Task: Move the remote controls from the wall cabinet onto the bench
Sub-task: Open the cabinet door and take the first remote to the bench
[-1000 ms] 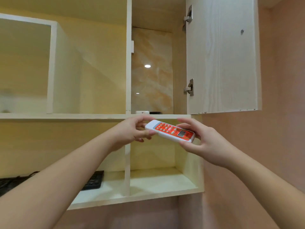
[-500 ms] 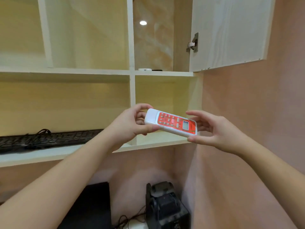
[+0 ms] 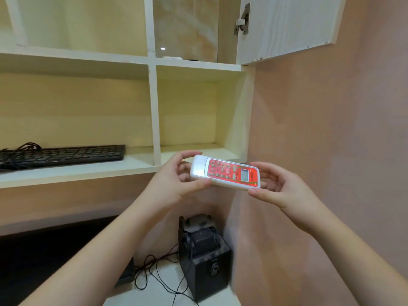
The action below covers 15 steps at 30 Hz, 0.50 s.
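A white remote control with a red button face (image 3: 225, 173) is held level in front of the lower shelf. My left hand (image 3: 176, 184) pinches its left end between thumb and fingers. My right hand (image 3: 280, 186) grips its right end. In the open wall cabinet (image 3: 194, 62) above, a white remote (image 3: 172, 57) and a dark one (image 3: 191, 60) lie on the shelf, seen only as thin slivers over the shelf edge. The white bench (image 3: 167, 292) shows at the bottom of the view.
The cabinet door (image 3: 287, 25) stands open at the upper right. A black keyboard (image 3: 64, 153) with its cable lies on the lower left shelf. A black box-shaped device (image 3: 205, 257) and loose cables (image 3: 159, 274) sit on the bench against the pink wall (image 3: 331, 140).
Both hands have brought the red-faced remote down from the cabinet shelf to below the lower shelf. The view has tilted downward, revealing the bench and the black device.
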Each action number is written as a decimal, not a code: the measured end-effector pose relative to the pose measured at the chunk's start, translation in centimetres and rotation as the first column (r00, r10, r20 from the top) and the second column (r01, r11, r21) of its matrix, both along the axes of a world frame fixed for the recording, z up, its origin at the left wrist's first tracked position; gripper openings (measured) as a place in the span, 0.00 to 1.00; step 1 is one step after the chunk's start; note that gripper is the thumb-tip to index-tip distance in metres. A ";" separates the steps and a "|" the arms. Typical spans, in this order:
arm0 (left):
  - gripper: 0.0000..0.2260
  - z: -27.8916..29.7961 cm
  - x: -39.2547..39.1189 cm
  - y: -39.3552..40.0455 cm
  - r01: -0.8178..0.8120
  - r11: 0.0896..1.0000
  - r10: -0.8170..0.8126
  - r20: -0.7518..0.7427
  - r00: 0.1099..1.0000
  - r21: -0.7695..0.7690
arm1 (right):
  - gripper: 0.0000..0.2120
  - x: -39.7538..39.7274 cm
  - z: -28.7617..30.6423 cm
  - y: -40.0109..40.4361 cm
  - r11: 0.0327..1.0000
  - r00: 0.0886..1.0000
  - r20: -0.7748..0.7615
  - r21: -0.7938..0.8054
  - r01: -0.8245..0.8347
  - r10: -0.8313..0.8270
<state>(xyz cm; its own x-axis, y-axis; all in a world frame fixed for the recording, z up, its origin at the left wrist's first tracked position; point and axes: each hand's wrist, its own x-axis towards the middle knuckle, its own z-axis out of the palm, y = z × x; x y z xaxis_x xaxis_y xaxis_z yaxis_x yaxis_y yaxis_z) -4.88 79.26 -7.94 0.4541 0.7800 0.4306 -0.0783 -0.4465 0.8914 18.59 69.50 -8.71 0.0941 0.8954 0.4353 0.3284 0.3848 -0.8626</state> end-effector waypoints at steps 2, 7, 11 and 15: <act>0.27 -0.5 1.0 -0.6 -0.002 1.000 0.002 0.007 1.000 -0.008 | 0.25 1.0 -1.0 -0.2 1.000 0.999 -0.036 0.006 0.008 -0.008; 0.22 -2.6 4.3 -2.5 -0.014 0.995 0.016 0.019 1.000 -0.097 | 0.27 4.4 -3.6 -0.6 1.000 0.992 -0.124 -0.020 -0.024 0.022; 0.13 -5.0 7.0 -3.9 -0.019 0.945 0.061 0.120 0.991 -0.326 | 0.28 7.4 -5.1 -0.5 0.998 0.985 -0.166 -0.048 -0.046 0.037; 0.12 -7.1 8.0 -4.9 -0.070 0.908 0.159 0.185 0.970 -0.412 | 0.26 9.0 -6.8 0.4 0.988 0.985 -0.133 -0.093 -0.121 0.108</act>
